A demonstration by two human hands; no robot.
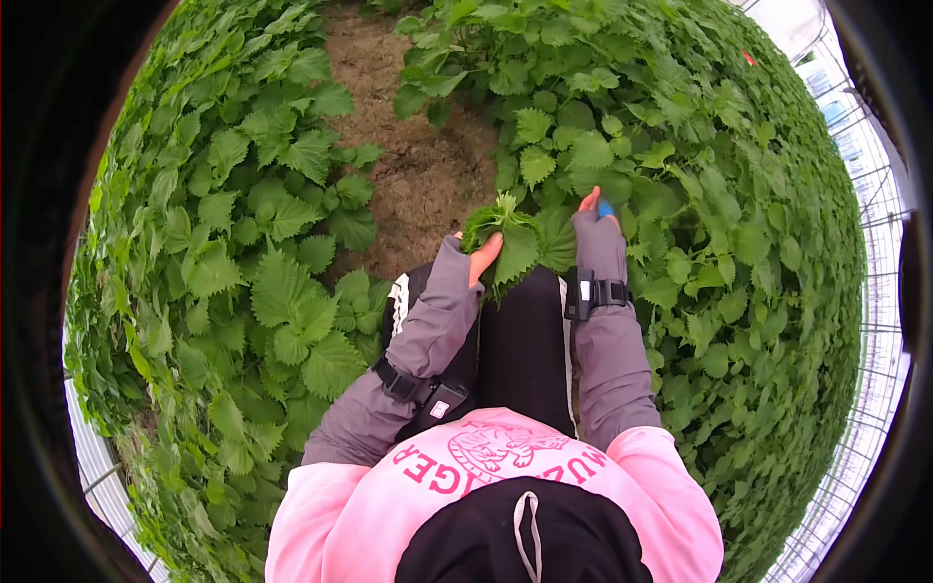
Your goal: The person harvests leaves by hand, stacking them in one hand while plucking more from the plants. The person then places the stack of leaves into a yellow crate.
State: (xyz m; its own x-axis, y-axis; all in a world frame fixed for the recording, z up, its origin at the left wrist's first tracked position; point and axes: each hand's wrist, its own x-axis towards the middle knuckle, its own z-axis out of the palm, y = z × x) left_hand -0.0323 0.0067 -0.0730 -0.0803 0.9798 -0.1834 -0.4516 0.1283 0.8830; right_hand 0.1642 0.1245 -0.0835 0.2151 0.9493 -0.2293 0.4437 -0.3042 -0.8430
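Note:
My left hand (pixel 483 258) is closed around a bunch of green serrated leaves (pixel 513 238), held in front of my body. My right hand (pixel 593 208) reaches into the plants on the right and grips a small blue object (pixel 605 208), mostly hidden by the fingers and the grey sleeve. Both forearms wear grey sleeves, each with a black strap carrying a small device (pixel 586 291). The leaf bunch sits between the two hands, above black trousers (pixel 525 350).
Dense beds of leafy green plants stand left (pixel 253 253) and right (pixel 719 223). A bare soil path (pixel 418 165) runs between them ahead. Greenhouse framing (pixel 865 291) shows at the right edge. Pink top below.

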